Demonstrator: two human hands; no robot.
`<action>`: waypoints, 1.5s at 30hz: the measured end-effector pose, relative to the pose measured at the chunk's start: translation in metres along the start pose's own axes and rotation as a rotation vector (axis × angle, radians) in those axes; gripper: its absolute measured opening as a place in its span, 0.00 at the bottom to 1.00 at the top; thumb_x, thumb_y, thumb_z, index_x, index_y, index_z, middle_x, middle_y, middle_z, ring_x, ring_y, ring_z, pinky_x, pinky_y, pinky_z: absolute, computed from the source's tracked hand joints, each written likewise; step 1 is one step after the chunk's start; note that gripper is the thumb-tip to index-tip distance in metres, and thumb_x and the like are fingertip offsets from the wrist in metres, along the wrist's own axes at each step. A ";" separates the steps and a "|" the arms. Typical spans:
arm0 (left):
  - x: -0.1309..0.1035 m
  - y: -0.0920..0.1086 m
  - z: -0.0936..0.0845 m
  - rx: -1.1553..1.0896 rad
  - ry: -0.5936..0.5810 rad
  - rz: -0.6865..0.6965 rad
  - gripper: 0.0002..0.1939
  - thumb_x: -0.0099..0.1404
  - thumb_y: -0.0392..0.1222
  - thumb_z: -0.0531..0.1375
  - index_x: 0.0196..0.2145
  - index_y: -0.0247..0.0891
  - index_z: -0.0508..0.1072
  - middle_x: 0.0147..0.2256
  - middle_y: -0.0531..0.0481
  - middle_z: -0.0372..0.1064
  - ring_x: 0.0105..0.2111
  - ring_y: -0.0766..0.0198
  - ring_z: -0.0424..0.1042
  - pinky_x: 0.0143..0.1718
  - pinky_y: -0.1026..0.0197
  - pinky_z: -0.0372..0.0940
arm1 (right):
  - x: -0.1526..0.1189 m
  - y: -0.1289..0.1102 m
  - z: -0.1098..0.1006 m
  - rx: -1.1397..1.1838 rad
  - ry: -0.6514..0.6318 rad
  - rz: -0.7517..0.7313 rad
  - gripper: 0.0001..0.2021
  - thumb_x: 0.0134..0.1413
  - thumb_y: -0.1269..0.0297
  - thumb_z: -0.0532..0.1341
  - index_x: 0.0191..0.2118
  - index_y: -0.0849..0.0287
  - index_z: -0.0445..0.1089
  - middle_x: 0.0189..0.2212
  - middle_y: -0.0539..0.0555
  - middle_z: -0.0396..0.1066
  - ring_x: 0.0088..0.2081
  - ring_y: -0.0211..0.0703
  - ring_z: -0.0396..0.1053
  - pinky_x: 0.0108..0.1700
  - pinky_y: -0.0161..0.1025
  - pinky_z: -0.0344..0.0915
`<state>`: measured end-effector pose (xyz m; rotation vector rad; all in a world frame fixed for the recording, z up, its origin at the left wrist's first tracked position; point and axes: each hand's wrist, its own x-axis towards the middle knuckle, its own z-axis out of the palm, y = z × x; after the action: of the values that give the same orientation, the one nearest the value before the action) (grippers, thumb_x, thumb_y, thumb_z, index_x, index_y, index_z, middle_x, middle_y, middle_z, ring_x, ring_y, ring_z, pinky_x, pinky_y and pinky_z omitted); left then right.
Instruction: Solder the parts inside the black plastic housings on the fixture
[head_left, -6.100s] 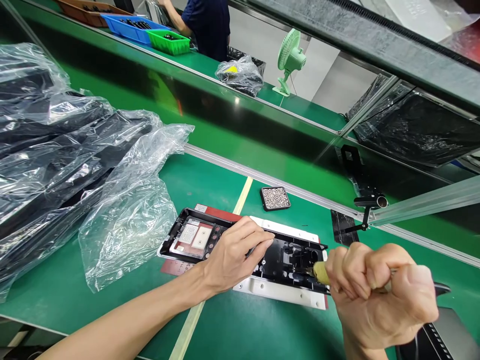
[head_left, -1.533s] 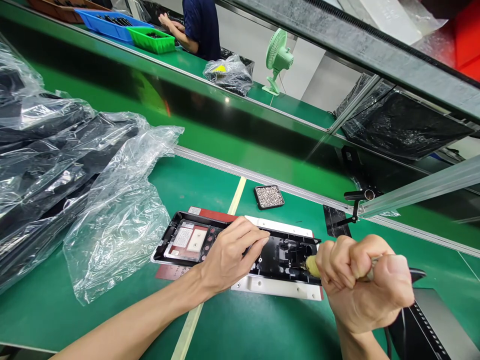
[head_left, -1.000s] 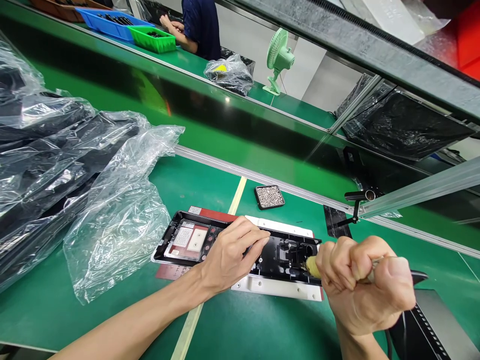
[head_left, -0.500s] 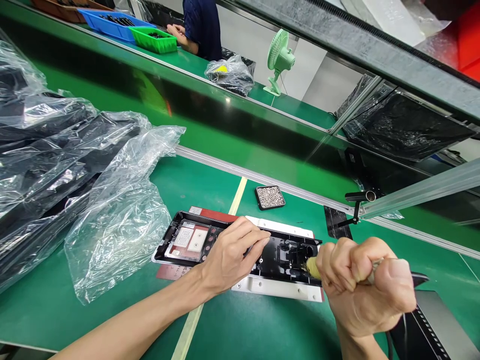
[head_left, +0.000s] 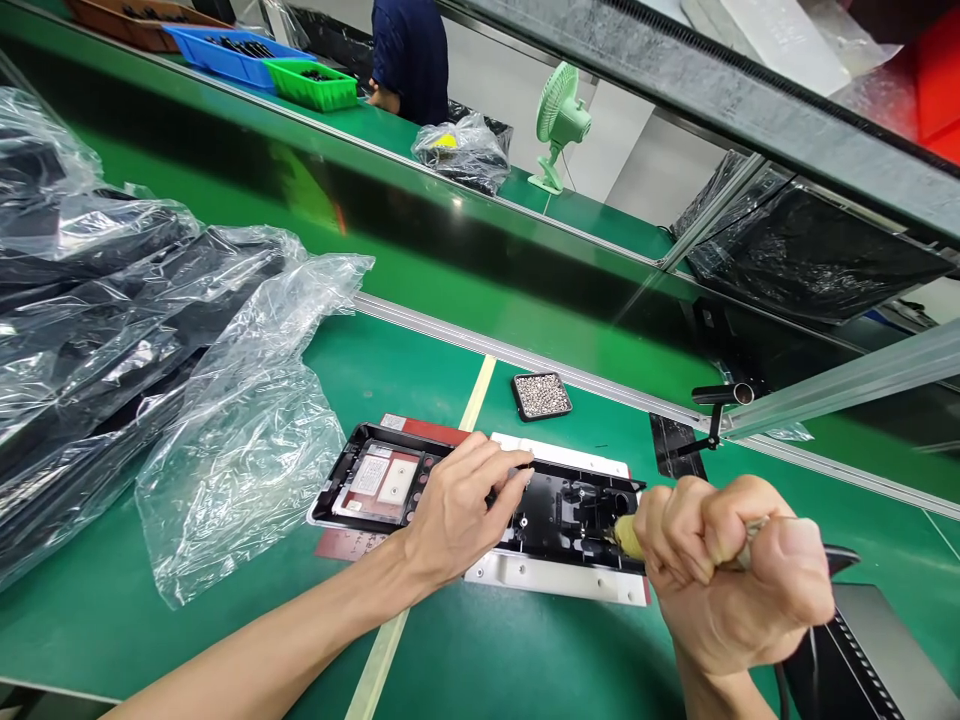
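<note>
A long black plastic housing [head_left: 559,515] lies open side up on a white fixture block [head_left: 555,580], with a clear window near its left end. My left hand [head_left: 461,510] rests over the middle of the housing, its thumb and forefinger drawn together in a pinch. Something tiny may be between those fingertips, too small to name. My right hand [head_left: 731,570] is wrapped round an electric screwdriver with a yellow nose [head_left: 628,537]. The nose points into the right end of the housing; the bit is hidden among the black parts there.
A small black tray of metal screws [head_left: 541,396] stands behind the housing. Clear plastic bags [head_left: 240,460] cover the left side. A black tubular holder [head_left: 721,395] is fixed by the metal post at right. Across the bench are bins, a green fan [head_left: 559,120] and another person [head_left: 411,60].
My left thumb and forefinger have shifted slightly, the thumb tip moving a little up and left. My right hand stays in place. The person opposite has moved their hands partly out of sight.
</note>
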<state>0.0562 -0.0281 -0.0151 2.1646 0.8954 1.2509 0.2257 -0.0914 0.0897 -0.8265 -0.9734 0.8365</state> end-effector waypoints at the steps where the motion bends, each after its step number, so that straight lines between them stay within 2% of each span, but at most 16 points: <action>1: 0.000 0.000 0.000 -0.004 -0.011 -0.024 0.05 0.72 0.35 0.59 0.43 0.36 0.75 0.27 0.53 0.64 0.30 0.64 0.61 0.36 0.58 0.62 | 0.000 0.000 0.000 -0.001 -0.003 0.000 0.20 0.62 0.57 0.55 0.20 0.57 0.59 0.13 0.43 0.47 0.15 0.32 0.44 0.16 0.31 0.49; 5: 0.000 0.003 0.000 -0.021 -0.044 -0.143 0.07 0.72 0.38 0.58 0.33 0.37 0.71 0.26 0.54 0.64 0.30 0.64 0.63 0.33 0.59 0.61 | 0.000 0.000 -0.001 0.002 -0.006 0.002 0.20 0.63 0.57 0.55 0.20 0.57 0.59 0.13 0.43 0.48 0.15 0.31 0.44 0.16 0.30 0.49; 9: -0.002 0.004 0.000 0.047 -0.060 -0.209 0.12 0.71 0.41 0.59 0.29 0.38 0.67 0.25 0.54 0.67 0.28 0.64 0.64 0.31 0.60 0.60 | -0.002 0.002 -0.001 0.015 -0.001 0.007 0.19 0.63 0.58 0.54 0.20 0.57 0.60 0.13 0.44 0.48 0.15 0.32 0.44 0.16 0.31 0.49; 12: -0.003 0.005 0.000 0.110 -0.064 -0.231 0.14 0.71 0.42 0.59 0.27 0.39 0.68 0.23 0.54 0.68 0.27 0.64 0.65 0.29 0.60 0.58 | -0.002 0.002 -0.002 0.017 -0.001 0.005 0.19 0.63 0.58 0.54 0.21 0.57 0.60 0.13 0.44 0.47 0.15 0.32 0.44 0.16 0.31 0.48; 17: -0.001 0.004 0.000 0.205 -0.065 -0.212 0.13 0.70 0.41 0.57 0.27 0.39 0.72 0.23 0.54 0.71 0.25 0.63 0.66 0.29 0.59 0.58 | -0.001 0.002 -0.001 0.015 -0.001 -0.002 0.19 0.63 0.58 0.54 0.20 0.57 0.59 0.13 0.44 0.47 0.15 0.32 0.43 0.16 0.31 0.48; 25: -0.004 0.003 0.001 0.273 -0.088 -0.227 0.10 0.67 0.37 0.58 0.26 0.40 0.72 0.23 0.55 0.72 0.24 0.63 0.70 0.27 0.59 0.53 | -0.001 0.002 0.001 -0.004 0.007 0.004 0.19 0.62 0.57 0.54 0.20 0.57 0.58 0.13 0.44 0.47 0.15 0.32 0.43 0.15 0.31 0.47; 31: -0.004 0.002 0.000 0.247 -0.135 -0.227 0.09 0.67 0.35 0.56 0.29 0.40 0.73 0.25 0.54 0.71 0.25 0.64 0.68 0.27 0.59 0.51 | -0.001 0.002 0.000 0.007 0.005 -0.001 0.19 0.62 0.58 0.54 0.20 0.56 0.59 0.13 0.44 0.47 0.15 0.32 0.44 0.15 0.31 0.47; 38: -0.002 0.001 -0.003 0.166 -0.181 -0.242 0.10 0.69 0.34 0.56 0.30 0.39 0.72 0.26 0.55 0.70 0.24 0.66 0.65 0.28 0.60 0.54 | -0.001 0.001 0.000 0.012 -0.003 -0.008 0.19 0.62 0.58 0.53 0.20 0.57 0.60 0.13 0.44 0.47 0.15 0.32 0.43 0.16 0.31 0.48; 45: 0.003 -0.003 -0.009 0.100 -0.227 -0.180 0.12 0.73 0.34 0.54 0.32 0.38 0.72 0.26 0.54 0.70 0.25 0.66 0.68 0.29 0.61 0.57 | -0.003 0.001 -0.001 0.011 0.003 0.002 0.19 0.62 0.57 0.54 0.20 0.56 0.59 0.13 0.44 0.47 0.15 0.32 0.43 0.16 0.31 0.48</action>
<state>0.0486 -0.0228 -0.0112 2.1926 1.0468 0.8716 0.2255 -0.0935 0.0877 -0.8194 -0.9651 0.8416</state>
